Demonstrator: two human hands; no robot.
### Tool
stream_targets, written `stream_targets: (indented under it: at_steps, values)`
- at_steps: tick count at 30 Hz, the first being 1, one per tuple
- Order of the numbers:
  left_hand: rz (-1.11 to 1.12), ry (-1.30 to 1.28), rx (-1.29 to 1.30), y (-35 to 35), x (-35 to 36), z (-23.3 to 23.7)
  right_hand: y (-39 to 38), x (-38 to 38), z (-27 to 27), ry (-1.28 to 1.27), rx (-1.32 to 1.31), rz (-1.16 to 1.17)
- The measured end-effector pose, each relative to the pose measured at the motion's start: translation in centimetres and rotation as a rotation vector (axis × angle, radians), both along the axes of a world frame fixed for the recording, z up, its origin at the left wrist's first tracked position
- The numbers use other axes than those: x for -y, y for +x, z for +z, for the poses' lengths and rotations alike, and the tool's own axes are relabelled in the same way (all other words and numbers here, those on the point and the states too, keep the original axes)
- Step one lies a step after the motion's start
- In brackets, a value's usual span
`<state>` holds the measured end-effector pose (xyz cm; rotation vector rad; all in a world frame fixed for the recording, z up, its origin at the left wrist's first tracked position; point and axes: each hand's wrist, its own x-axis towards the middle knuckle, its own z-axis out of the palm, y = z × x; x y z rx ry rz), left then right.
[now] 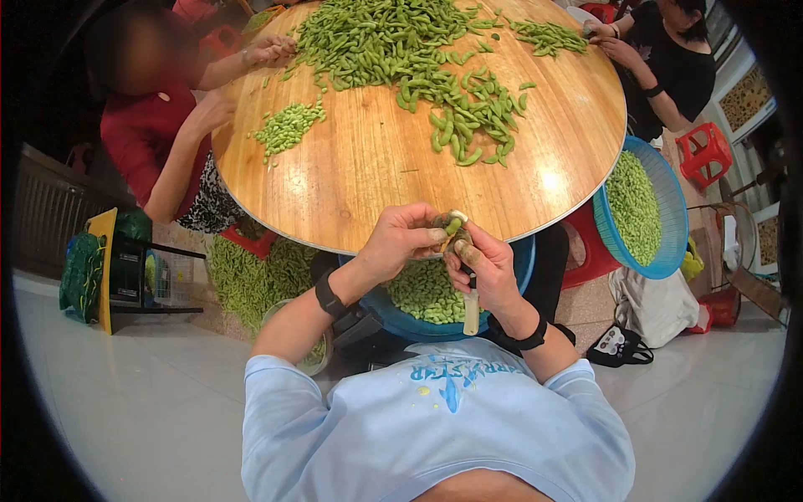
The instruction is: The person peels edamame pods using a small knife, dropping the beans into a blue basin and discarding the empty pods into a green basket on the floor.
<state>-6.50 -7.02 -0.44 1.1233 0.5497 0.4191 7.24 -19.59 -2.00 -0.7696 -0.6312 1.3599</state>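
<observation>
Over the near edge of the wooden table, my left hand (403, 240) has its fingers closed in a pinch at a green soybean pod (453, 227). My right hand (487, 269) meets it there, its darkened fingertips also on the pod. A slim tool with a pale, flat lower end (472, 311) hangs down from my right hand's grip; its upper part is hidden by the fingers. Below both hands, a blue basin (376, 311) holds many shelled green soybeans (422, 294).
A large heap of pods (376, 38) covers the far part of the round table (351, 176). A small pile of shelled beans (287, 127) lies left. One person (155, 142) sits left, another (673, 63) far right. A blue basket (674, 226) of beans stands right.
</observation>
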Motion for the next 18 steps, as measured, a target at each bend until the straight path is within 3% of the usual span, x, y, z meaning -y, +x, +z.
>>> stream_targets:
  at_steps: [3, 5, 9, 11, 12, 13, 15, 18]
  values:
    - [-0.108, -0.117, 0.011, -0.1, -0.8, -0.7, 0.5, -0.2, -0.3, 0.010, -0.051, 0.012]
    - [-0.232, -0.472, 0.143, -0.2, -1.1, -0.9, 1.2, -0.3, -0.6, 0.030, -0.398, 0.226]
    - [-0.230, -0.599, 0.174, -0.1, -0.3, -0.7, 0.8, 0.2, -0.3, -0.061, -0.415, 0.169]
    - [-0.050, 0.158, -0.090, 0.4, 0.5, -0.4, 0.7, -0.2, -0.5, -0.156, -0.528, 0.078]
    - [0.031, 0.412, 0.012, 0.8, 1.3, -0.6, 0.7, -0.3, -0.2, -0.152, -0.527, 0.079]
    - [0.030, 0.411, 0.009, 0.6, 1.2, -0.4, 0.5, -0.2, 0.2, -0.153, -0.530, 0.076]
    - [0.073, 1.431, -0.105, 0.1, 0.8, 1.1, 0.1, 0.1, 0.3, -0.158, -0.538, 0.074]
    - [0.068, 1.475, -0.157, -0.2, 1.4, 1.2, -0.1, 0.1, 0.3, -0.172, -0.615, 0.115]
